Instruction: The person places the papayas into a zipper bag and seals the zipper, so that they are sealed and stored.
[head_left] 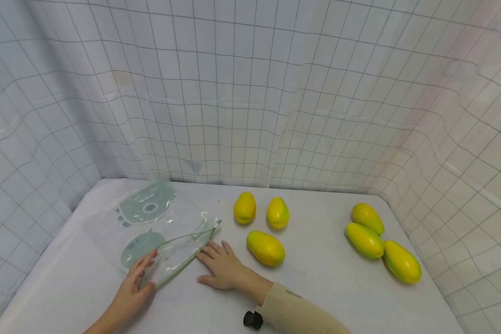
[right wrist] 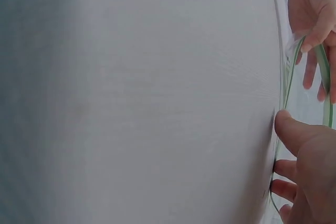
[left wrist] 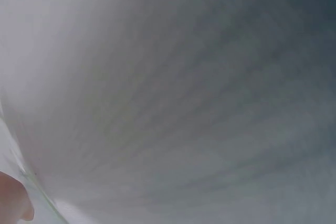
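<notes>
A clear zip bag (head_left: 179,260) with green prints and a green-edged mouth lies on the left of the white table. Its mouth gapes towards the person. At the near corner of that mouth is my left hand (head_left: 129,290), thumb and fingers apart around the opening; the right wrist view also shows this left hand (right wrist: 315,19) by the green rim. My right hand (head_left: 223,266) lies palm down with fingers spread, its fingertips touching the lower green edge. In the left wrist view only a fingertip (left wrist: 14,200) shows beside the rim.
Right of the right hand lie three yellow-green fruits, like papayas or mangoes: a near one (head_left: 266,248) and two behind, a left one (head_left: 245,208) and a right one (head_left: 277,213). Three more fruits (head_left: 364,240) cluster at the table's right edge. Gridded white curtains (head_left: 250,93) enclose the table.
</notes>
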`<state>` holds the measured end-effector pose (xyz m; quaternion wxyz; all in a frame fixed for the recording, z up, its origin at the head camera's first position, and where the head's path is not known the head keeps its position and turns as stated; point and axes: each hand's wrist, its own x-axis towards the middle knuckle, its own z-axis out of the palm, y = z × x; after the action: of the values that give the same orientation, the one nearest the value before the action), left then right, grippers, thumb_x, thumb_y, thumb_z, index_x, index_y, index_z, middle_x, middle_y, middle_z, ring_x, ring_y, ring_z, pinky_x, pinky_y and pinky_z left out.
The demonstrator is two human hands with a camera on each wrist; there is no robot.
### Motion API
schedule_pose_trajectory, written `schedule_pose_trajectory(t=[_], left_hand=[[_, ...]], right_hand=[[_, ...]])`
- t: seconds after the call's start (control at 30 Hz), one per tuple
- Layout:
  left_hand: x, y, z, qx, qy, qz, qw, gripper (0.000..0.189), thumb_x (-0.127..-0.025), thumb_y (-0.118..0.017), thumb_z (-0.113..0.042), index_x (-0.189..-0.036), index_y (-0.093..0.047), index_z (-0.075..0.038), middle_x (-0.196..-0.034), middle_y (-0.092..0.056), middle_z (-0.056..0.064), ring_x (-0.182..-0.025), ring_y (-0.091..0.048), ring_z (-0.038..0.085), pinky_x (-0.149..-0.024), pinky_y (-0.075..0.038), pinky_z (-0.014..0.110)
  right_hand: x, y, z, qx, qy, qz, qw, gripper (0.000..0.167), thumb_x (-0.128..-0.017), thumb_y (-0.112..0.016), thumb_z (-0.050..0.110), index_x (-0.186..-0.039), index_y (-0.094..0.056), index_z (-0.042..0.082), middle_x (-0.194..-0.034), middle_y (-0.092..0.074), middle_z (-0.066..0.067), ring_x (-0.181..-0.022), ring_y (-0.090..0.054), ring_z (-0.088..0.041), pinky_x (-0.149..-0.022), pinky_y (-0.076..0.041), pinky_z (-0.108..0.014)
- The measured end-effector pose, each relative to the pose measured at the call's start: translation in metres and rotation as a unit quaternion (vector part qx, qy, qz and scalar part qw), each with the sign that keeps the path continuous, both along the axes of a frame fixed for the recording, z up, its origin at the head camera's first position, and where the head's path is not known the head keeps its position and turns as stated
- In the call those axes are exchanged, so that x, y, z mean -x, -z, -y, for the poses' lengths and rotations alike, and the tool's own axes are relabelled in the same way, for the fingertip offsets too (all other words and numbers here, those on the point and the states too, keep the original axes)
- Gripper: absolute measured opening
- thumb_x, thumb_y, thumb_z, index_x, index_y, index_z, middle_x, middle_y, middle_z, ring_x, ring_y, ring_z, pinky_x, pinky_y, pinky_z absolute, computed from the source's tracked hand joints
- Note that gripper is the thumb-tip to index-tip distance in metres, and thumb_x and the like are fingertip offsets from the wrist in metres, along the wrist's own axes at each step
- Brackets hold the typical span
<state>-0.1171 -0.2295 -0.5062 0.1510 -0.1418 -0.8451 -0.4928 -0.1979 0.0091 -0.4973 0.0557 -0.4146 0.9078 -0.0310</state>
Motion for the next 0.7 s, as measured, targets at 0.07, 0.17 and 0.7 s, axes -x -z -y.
schedule_pose_trajectory(t=[0.07,0.17,0.7], left_hand=[[0.0002,0.0007,-0.0004,-0.001,0.002,-0.005,1.0,0.074,-0.066,-0.055,0.022,-0.136,-0.035,0.004,-0.136,-0.031,-0.012,-0.113,-0.03,-0.011,-0.089,-0.018,-0.001],[0.0002,0.002,-0.0005,-0.005,0.011,-0.013,0.9998,0.076,-0.065,-0.054,0.023,-0.136,-0.034,0.005,-0.137,-0.03,-0.011,-0.115,-0.03,-0.011,-0.091,-0.018,-0.001],[0.0005,0.0039,0.0003,-0.016,0.055,-0.064,0.9963,0.054,-0.066,-0.039,0.031,-0.113,-0.053,0.007,-0.13,-0.046,-0.002,-0.121,-0.034,-0.006,-0.089,-0.03,0.003]], right_hand=[[0.0006,-0.0002,0.0007,0.006,0.001,0.008,1.0,0.063,-0.091,-0.037,0.056,-0.144,-0.028,0.023,-0.147,-0.027,0.003,-0.139,-0.01,-0.018,-0.109,-0.013,-0.051],[0.0018,-0.0006,0.0019,0.022,0.008,0.026,0.9994,0.062,-0.091,-0.037,0.056,-0.142,-0.031,0.022,-0.146,-0.029,0.002,-0.138,-0.013,-0.018,-0.107,-0.015,-0.054],[0.0046,-0.0045,0.0037,0.063,0.035,0.057,0.9958,0.062,-0.091,-0.044,0.052,-0.143,-0.03,0.021,-0.143,-0.032,-0.001,-0.131,-0.029,-0.012,-0.101,-0.026,-0.05]])
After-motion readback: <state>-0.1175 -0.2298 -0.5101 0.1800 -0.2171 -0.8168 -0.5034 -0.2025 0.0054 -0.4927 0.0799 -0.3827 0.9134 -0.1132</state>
